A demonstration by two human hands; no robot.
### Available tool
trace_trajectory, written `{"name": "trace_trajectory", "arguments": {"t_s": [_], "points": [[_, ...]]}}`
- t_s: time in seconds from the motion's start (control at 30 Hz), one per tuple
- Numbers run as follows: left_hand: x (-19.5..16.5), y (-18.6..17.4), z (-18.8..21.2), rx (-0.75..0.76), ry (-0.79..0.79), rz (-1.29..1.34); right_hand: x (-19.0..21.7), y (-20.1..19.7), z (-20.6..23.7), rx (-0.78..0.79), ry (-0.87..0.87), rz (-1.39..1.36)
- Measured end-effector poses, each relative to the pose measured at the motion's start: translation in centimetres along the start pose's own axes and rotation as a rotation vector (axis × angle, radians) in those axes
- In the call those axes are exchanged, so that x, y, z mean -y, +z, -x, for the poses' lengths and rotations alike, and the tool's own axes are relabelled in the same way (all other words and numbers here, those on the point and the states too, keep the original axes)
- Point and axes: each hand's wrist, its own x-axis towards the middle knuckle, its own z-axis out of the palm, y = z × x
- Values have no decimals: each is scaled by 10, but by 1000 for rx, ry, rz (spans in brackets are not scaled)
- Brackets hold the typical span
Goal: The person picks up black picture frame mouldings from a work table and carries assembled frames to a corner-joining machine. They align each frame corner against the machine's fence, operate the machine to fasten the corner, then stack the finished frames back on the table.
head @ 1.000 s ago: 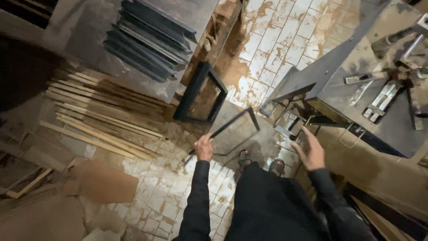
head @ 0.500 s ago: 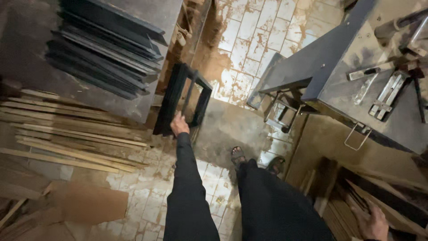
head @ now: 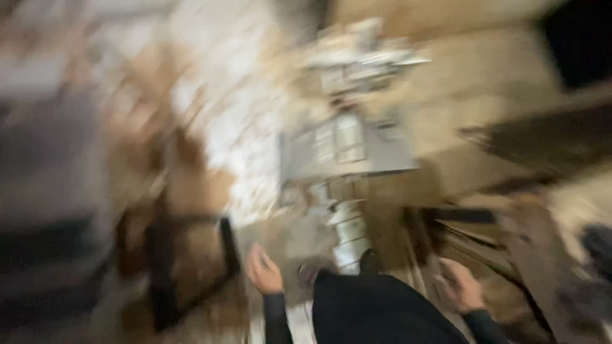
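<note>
The picture is blurring heavily. The left hand (head: 264, 272) is hanging loosely open, gripping nothing, just beside the right edge of a dark rectangular metal frame (head: 185, 267) that is sitting on the pale tiled floor (head: 242, 146). The right hand (head: 460, 288) is reaching low near dark slats; whether it is holding anything cannot be told.

Frame (head: 185, 267) left of left hand (head: 264, 272) (just beside), right hand (head: 460, 288) well apart
</note>
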Motion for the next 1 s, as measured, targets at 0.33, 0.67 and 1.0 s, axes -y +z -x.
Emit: {"name": "trace_trajectory", "arguments": {"t_s": [0.33,0.67,1.0], "points": [[-447,151,188,1086,859,724,-79,-80,110,-708,254,-255],[-701,285,469,1391,1400,311,-125,-114,223,-1143,807,-135],[-769,289,539,1517,1185,43,-142,-91,273,-1253,1004,-143]]}}
